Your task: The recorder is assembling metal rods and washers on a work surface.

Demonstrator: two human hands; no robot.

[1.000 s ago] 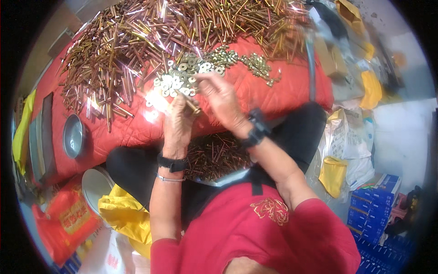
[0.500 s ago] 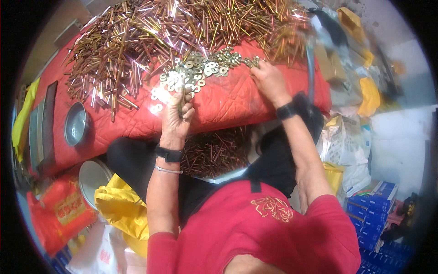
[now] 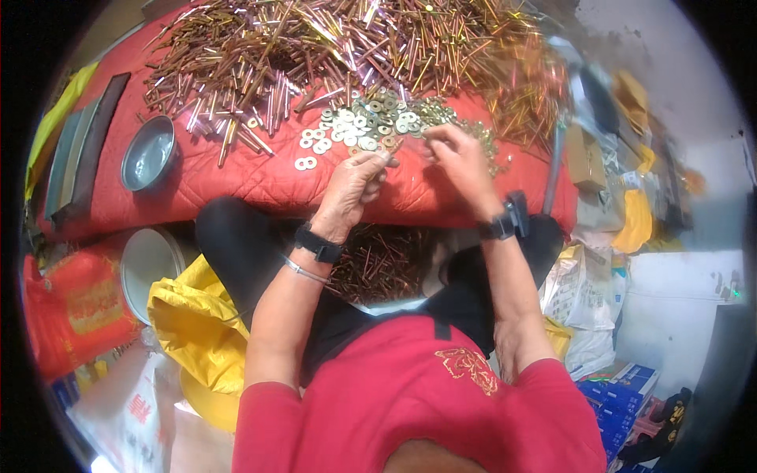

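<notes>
My left hand (image 3: 352,187) is closed just in front of loose flat washers (image 3: 345,126), its fingers pinched round a thin metal rod that is mostly hidden, with only an end showing by the fingertips. To its right my right hand (image 3: 460,158) has thumb and forefinger drawn together; whatever they hold is too small to make out. Beyond the hands spreads a large heap of coppery and yellowish metal rods (image 3: 307,47). Small brassy pieces like nuts (image 3: 430,110) lie between the washers and the right hand. All rest on a red quilted cover (image 3: 260,185).
A grey metal bowl (image 3: 148,154) stands on the cover at left. More rods (image 3: 378,264) lie below the cover's near edge, between my legs. Yellow sacking (image 3: 201,327) and a red bag (image 3: 83,307) are at lower left; blue boxes (image 3: 619,402) are stacked at lower right.
My left hand has moved right and tilted toward the right hand. The right hand has come away from the small brassy pieces, toward me. The view has shifted slightly.
</notes>
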